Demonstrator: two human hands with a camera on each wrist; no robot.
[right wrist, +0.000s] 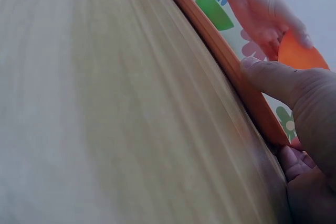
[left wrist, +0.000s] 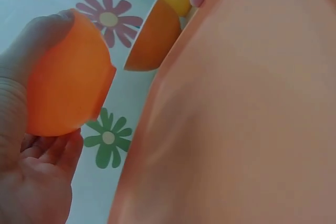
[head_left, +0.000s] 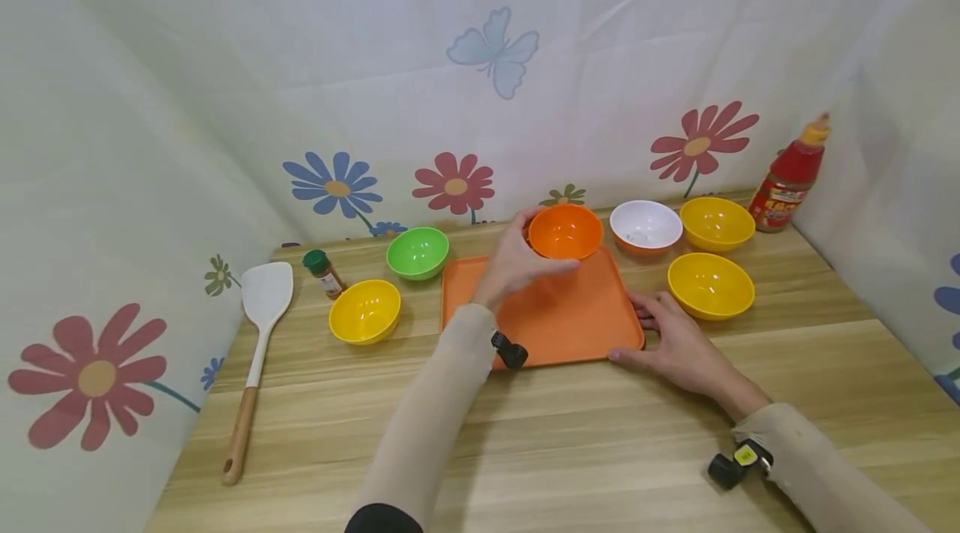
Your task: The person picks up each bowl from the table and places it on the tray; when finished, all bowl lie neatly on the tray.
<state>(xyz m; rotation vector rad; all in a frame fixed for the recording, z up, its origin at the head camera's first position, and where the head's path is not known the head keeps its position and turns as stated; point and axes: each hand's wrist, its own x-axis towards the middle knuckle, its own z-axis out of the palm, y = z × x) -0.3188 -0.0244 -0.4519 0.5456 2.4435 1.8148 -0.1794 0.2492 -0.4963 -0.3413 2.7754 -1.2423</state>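
Note:
My left hand (head_left: 517, 262) grips an orange bowl (head_left: 566, 231) by its side, thumb and fingers spread around it. In the left wrist view the bowl (left wrist: 71, 82) is up off the orange tray (left wrist: 252, 103), beside its edge. Beneath that hand, the rectangular tray (head_left: 570, 321) lies on the wooden table. My right hand (head_left: 678, 350) holds the tray's near right corner, with the thumb on the near edge and the fingers at the right side. In the right wrist view the thumb (right wrist: 270, 77) presses on the tray rim (right wrist: 231, 66); the curled fingers are partly hidden.
Right of the tray stand a white-lined bowl (head_left: 646, 226), two yellow bowls (head_left: 711, 286) and a red sauce bottle (head_left: 789, 176). On the left are a green bowl (head_left: 417, 254), a yellow bowl (head_left: 365, 312), a green-capped spice jar (head_left: 322, 273) and a white spatula (head_left: 258, 333). Patterned curtain (head_left: 337, 58) surrounds the table.

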